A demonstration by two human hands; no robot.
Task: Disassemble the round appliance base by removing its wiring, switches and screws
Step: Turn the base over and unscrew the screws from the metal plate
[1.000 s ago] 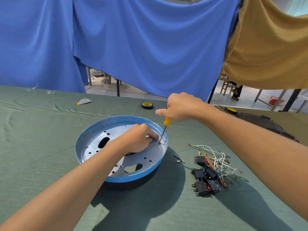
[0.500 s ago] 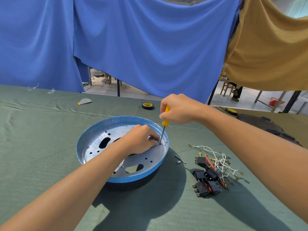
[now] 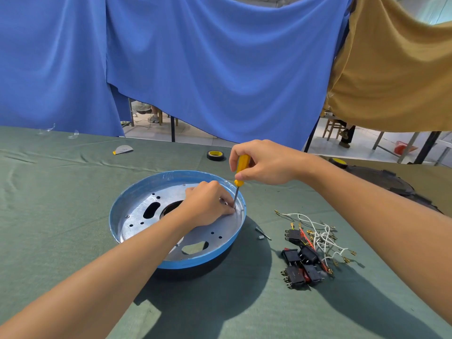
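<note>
The round appliance base (image 3: pixel 137 192), blue-rimmed with a holed silver metal plate inside, lies on the green table cloth. My right hand (image 3: pixel 264 162) grips a yellow-handled screwdriver (image 3: pixel 241 167) held nearly upright, its tip down on the plate near the right rim. My left hand (image 3: pixel 208 204) rests inside the base with fingers curled and pinching at the screwdriver's tip; what it pinches is hidden. To the right lie removed black switches (image 3: pixel 300 263) and white and red wires (image 3: pixel 320 233).
A small metal bit and a loose part (image 3: pixel 263 233) lie between base and switches. A black tape roll (image 3: pixel 215 155) sits behind the base, a white scrap (image 3: pixel 123 149) at far left. A dark round cover (image 3: pixel 391 182) lies at right. Blue and tan cloths hang behind.
My right hand has turned on the screwdriver, so more of the yellow handle shows. The left hand stays at the tip. The view has shifted slightly.
</note>
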